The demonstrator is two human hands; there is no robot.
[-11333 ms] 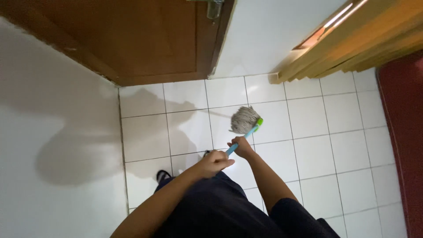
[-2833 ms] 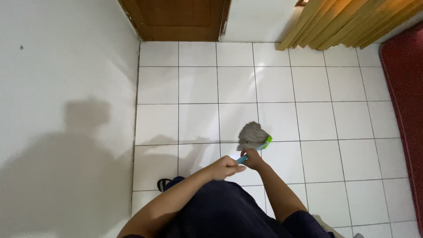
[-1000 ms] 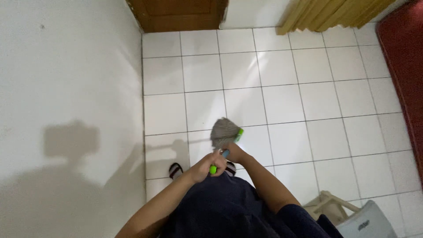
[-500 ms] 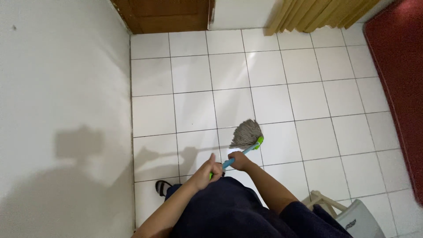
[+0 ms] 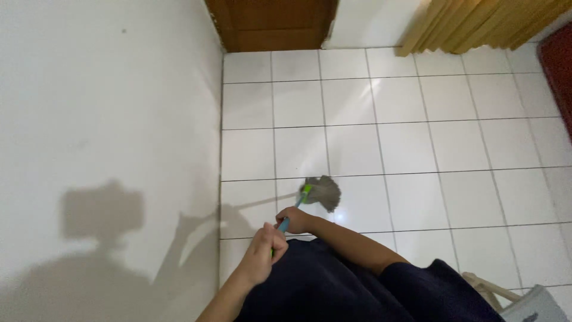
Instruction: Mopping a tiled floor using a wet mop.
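White tiled floor (image 5: 417,143) w/ dark grout lines, plain white wall (image 5: 107,119) on left, brown wooden door (image 5: 271,24) at top, only its lower part in frame. Yellowish curtain (image 5: 482,24) top right, cut off by frame edge. Sliver of dark red mat (image 5: 560,65) at far right, mostly out of view.

Mop head (image 5: 322,192), grey strings, lying on floor near wall, just ahead of hands. Green collar where strings join shaft. Blue mop handle (image 5: 285,225) mostly hidden btwn both hands; only short bits showing.

Right hand (image 5: 296,219) lower on shaft, closest to mop head, fingers wrapped round handle. Left hand (image 5: 263,253) higher up, closed round handle too; a bit of green showing just under it, hard to make out.

Dark blue clothing (image 5: 333,286) filling bottom centre, hiding feet and floor under it. Shadow of head rig and arms thrown on wall, lower left.

Pale chair or stool (image 5: 512,301) at bottom right corner, cut off, shape unclear.
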